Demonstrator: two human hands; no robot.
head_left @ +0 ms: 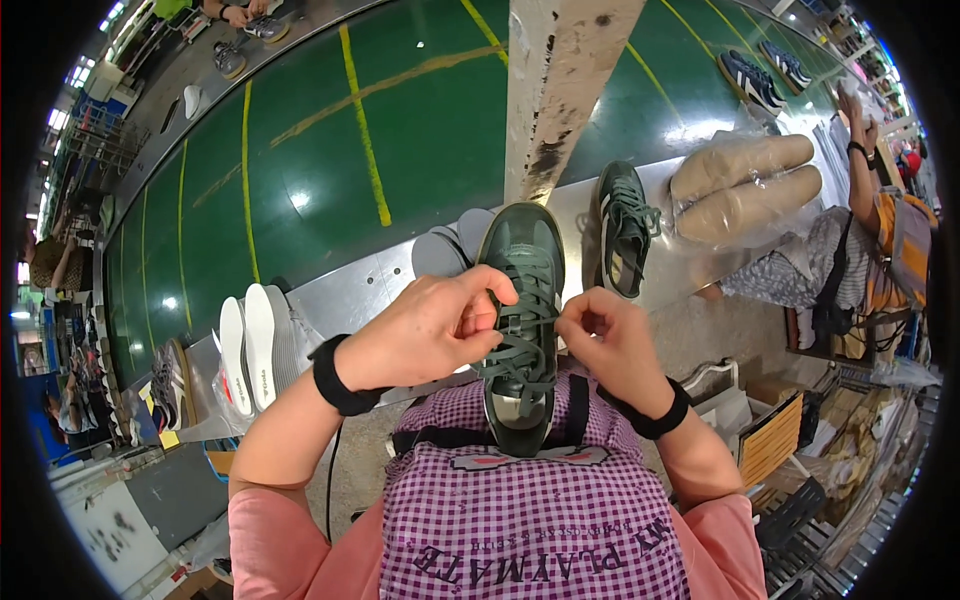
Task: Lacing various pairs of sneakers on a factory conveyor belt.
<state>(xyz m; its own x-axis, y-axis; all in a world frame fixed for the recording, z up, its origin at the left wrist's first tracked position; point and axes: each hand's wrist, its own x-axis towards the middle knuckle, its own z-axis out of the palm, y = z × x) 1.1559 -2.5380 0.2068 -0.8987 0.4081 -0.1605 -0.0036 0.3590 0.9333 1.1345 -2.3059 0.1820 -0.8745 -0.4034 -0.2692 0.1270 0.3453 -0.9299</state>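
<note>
A dark green sneaker stands in front of me, toe pointing away and heel by my lap, between my two hands. Its green shoelaces run across the tongue, with loose loops over the ankle opening. My left hand is closed at the left side of the lacing, fingers curled on a shoelace. On the other side my right hand pinches at the shoelace along the shoe's right edge. The lace ends inside the fingers are mostly hidden. A second dark green sneaker rests on the metal ledge to the right.
Beyond the metal ledge lies a green conveyor belt with yellow lines. A pale post rises ahead. White insoles and grey oval pieces lie left; bagged tan shoe forms lie right. A co-worker is at the right.
</note>
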